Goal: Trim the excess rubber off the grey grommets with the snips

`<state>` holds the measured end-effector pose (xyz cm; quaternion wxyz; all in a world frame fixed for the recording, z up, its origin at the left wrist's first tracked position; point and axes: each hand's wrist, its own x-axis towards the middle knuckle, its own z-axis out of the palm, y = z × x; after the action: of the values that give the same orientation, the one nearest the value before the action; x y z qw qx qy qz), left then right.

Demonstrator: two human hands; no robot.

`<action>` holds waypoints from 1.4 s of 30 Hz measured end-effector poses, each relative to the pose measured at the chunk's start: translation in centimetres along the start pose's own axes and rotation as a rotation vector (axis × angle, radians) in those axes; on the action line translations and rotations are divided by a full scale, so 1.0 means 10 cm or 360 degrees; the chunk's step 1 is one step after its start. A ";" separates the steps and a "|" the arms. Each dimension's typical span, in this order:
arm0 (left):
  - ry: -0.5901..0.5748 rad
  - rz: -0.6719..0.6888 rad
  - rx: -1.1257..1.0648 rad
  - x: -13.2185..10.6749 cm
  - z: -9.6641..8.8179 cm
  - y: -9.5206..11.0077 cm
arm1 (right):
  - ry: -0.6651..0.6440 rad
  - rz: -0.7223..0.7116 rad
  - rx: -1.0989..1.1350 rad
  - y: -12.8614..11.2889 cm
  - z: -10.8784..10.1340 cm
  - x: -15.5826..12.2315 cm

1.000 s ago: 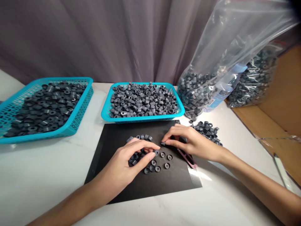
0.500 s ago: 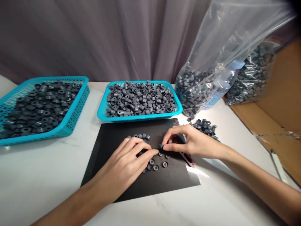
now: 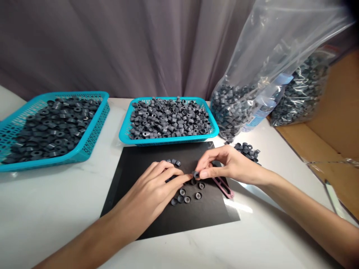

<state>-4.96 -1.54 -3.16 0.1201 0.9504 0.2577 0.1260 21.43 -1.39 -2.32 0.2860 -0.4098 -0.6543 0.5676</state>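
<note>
Between the thumb and fingers of my right hand [image 3: 235, 168], a small dark grey ring-shaped cap [image 3: 196, 174] is pinched above the black mat [image 3: 162, 227]. My left hand [image 3: 157, 186] rests palm down over the mat, fingers stretched out and slightly bent, its index fingertip touching or nearly touching that cap. What lies under its palm is hidden. Several loose caps [image 3: 187, 200] lie hollow side up just below the hands. Beyond the left fingers sits a short row of caps [image 3: 176, 163]. A pink-handled tool [image 3: 224, 188] lies partly beneath my right hand.
Two blue baskets full of grey caps, a middle one [image 3: 168, 141] and a left one [image 3: 84, 147], stand behind the mat. To the right are a pile of caps [image 3: 246, 150], a clear bag [image 3: 232, 108] of them, a water bottle [image 3: 260, 108] and a cardboard box [image 3: 336, 112].
The cap in my right hand has turned so its round hole faces me. My left index fingertip has come closer to it. The view has shifted slightly.
</note>
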 end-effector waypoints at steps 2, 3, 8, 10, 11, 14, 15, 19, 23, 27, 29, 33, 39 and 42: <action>-0.0007 -0.0046 -0.0012 0.01 -0.06 -0.02 | -0.0018 -0.0034 -0.0122 -0.01 -0.02 -0.01; 0.0010 -0.0076 0.0005 0.01 -0.09 -0.03 | -0.0004 -0.0060 -0.0226 -0.01 -0.02 -0.01; 0.0103 -0.0214 0.0101 0.00 -0.10 -0.10 | 0.0116 -0.0381 -0.1219 0.04 0.01 -0.01; 0.0090 -0.0251 0.0087 -0.01 -0.11 -0.11 | 0.0028 -0.0489 -0.1557 0.05 0.03 -0.03; 0.0086 -0.0266 0.0078 -0.02 -0.12 -0.12 | -0.0021 -0.0505 -0.1643 0.04 0.04 -0.04; 0.0094 -0.0267 0.0058 -0.02 -0.25 -0.17 | -0.0118 -0.0439 -0.1683 -0.03 0.04 -0.09; 0.0110 -0.0259 0.0057 -0.01 -0.31 -0.19 | -0.0130 -0.0421 -0.1665 -0.06 0.04 -0.10; 0.0136 -0.0241 0.0058 -0.01 -0.53 -0.30 | 0.0031 -0.0499 -0.1592 -0.14 0.10 -0.04; -0.0028 -0.0245 0.0030 -0.09 -0.57 -0.33 | 0.0062 -0.0593 -0.1576 -0.14 0.27 0.12; -0.0162 -0.0230 -0.0025 -0.16 -0.62 -0.33 | -0.0029 -0.0597 -0.1625 -0.15 0.39 0.26; -0.0134 -0.0233 -0.0043 -0.17 -0.66 -0.34 | -0.0073 -0.0575 -0.1623 -0.16 0.41 0.31; -0.0105 -0.0190 -0.0032 -0.18 -0.62 -0.31 | -0.0128 -0.0541 -0.1646 -0.14 0.42 0.36; -0.0157 -0.0098 0.0063 -0.21 -0.46 -0.26 | -0.0126 -0.0465 -0.1581 -0.13 0.41 0.35; -0.0164 -0.0070 0.0083 -0.20 -0.44 -0.27 | -0.0120 -0.0434 -0.1585 -0.13 0.38 0.34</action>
<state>-9.21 0.38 -0.12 0.1112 0.9525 0.2752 0.0676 16.24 -0.48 -2.06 0.1037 -0.3866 -0.9024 0.1594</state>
